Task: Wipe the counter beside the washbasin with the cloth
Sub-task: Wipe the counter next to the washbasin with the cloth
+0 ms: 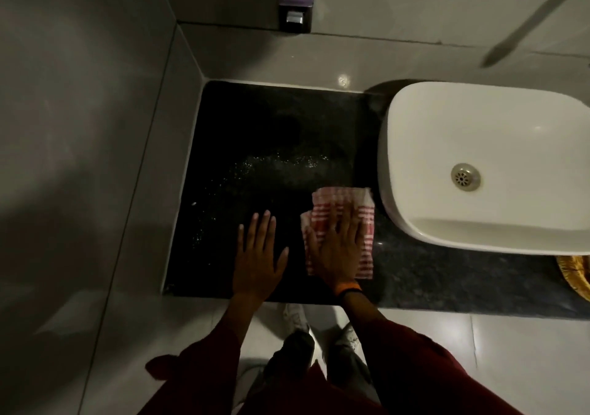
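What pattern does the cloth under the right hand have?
Red and white stripes on the cloth, seen in the head view.

The folded cloth (341, 219) is banded in red and white stripes. It lies on a black polished stone counter (255, 146) flecked with pale specks. The rounded ceramic washbasin (479, 133) is white, its round metal drain (465, 176) silver-grey. The wall tiles (79, 95) are plain grey. An orange-and-black band (348, 289) rings one wrist above dark red sleeves (415, 360).

Maroon sleeves (424, 366), orange wristband (348, 288)
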Available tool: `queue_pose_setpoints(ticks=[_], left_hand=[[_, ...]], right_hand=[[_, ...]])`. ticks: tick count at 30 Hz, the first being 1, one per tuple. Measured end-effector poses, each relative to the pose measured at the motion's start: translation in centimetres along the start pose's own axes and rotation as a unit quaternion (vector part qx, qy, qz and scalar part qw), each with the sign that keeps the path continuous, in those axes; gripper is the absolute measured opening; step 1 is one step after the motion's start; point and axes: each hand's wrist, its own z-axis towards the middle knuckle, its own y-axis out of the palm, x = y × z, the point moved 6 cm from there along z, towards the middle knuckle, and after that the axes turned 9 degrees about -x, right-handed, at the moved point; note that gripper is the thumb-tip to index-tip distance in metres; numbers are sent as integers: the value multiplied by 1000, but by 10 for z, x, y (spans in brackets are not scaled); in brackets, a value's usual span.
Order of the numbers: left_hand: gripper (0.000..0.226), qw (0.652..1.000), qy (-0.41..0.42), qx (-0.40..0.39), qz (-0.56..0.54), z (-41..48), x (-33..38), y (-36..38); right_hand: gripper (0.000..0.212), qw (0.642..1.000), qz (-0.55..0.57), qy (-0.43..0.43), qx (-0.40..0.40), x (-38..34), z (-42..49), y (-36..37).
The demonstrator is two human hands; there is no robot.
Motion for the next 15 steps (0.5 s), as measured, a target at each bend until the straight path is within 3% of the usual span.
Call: queue_pose_setpoints(ticks=[3,6,15], left_hand=[[75,1000,-1,1,5,2,0,1],[74,1000,0,6,0,2,1,0],[74,999,9,41,-6,1,2,-2]], right_hand=[[83,998,-15,51,24,-1,41,-9],[81,997,-50,49,32,-12,75,-13],[73,988,-81,-130,8,-89,151,-23]])
